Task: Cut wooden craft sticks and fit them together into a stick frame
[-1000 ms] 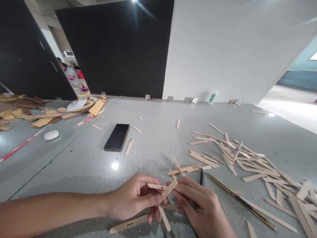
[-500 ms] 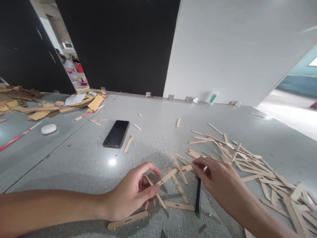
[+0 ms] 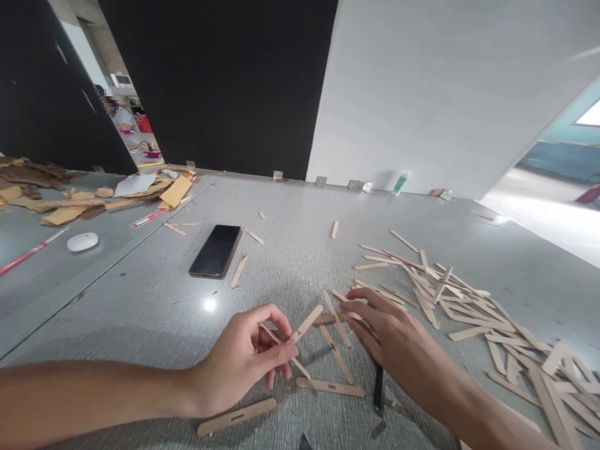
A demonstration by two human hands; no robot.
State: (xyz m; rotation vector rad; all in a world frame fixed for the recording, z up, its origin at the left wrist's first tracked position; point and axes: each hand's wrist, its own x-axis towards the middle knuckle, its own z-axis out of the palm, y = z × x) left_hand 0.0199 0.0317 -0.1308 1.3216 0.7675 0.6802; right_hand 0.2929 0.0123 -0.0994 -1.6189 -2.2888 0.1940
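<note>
My left hand (image 3: 248,359) pinches a small frame of joined wooden craft sticks (image 3: 307,322), holding it just above the grey table (image 3: 154,300). My right hand (image 3: 394,337) lies to the right with fingers stretched out, its fingertips reaching onto loose sticks (image 3: 356,315) beside the frame. A black pen-like tool (image 3: 377,381) lies under the right hand. One slotted stick (image 3: 237,417) lies near my left wrist and another (image 3: 330,387) below the frame.
A large scatter of craft sticks (image 3: 469,306) covers the table's right side. A black phone (image 3: 215,250) lies mid-left with a stick (image 3: 239,270) beside it. Cardboard scraps (image 3: 84,200) and a white oval case (image 3: 82,241) sit far left. A person sits far off.
My right hand let go of the stick frame, moved right and up, then settled lower with its fingers flat over loose sticks. My left hand keeps holding the frame.
</note>
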